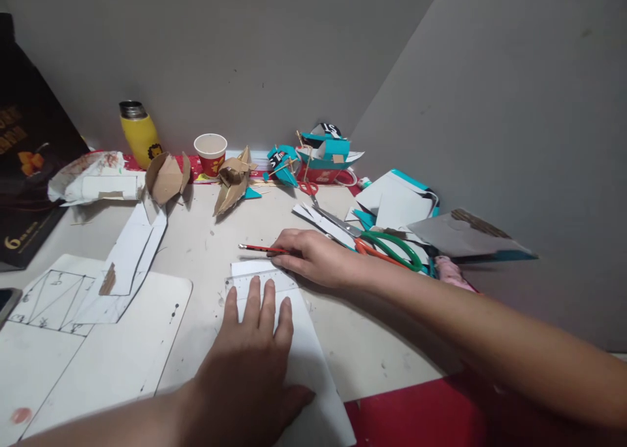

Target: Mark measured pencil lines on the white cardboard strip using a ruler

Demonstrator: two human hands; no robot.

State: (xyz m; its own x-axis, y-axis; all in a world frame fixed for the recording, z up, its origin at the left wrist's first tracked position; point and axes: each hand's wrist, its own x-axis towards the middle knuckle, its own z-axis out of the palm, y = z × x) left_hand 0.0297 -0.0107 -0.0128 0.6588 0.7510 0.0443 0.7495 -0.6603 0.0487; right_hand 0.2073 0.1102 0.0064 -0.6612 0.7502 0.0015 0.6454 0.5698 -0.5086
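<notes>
My left hand [255, 352] lies with fingers spread over a clear ruler [240, 282] and a long white sheet [313, 368]. The fingertips press on the ruler, which crosses the sheet near its far end. Just beyond the ruler, my right hand [311, 257] has its fingers closed round one end of a red and black pencil [257, 248]. That pencil lies nearly level, its pale end pointing left; its other end is hidden in the fingers. Close behind the right wrist are large scissors with green and orange handles [392, 246].
Cut card scraps [396, 202] pile up at the right. Along the back stand a yellow bottle [140, 133], a paper cup [210, 153], a brown cardboard boat [232, 185] and blue card models [326, 153]. A marked white board [122, 362] and folded white card [132, 244] lie left.
</notes>
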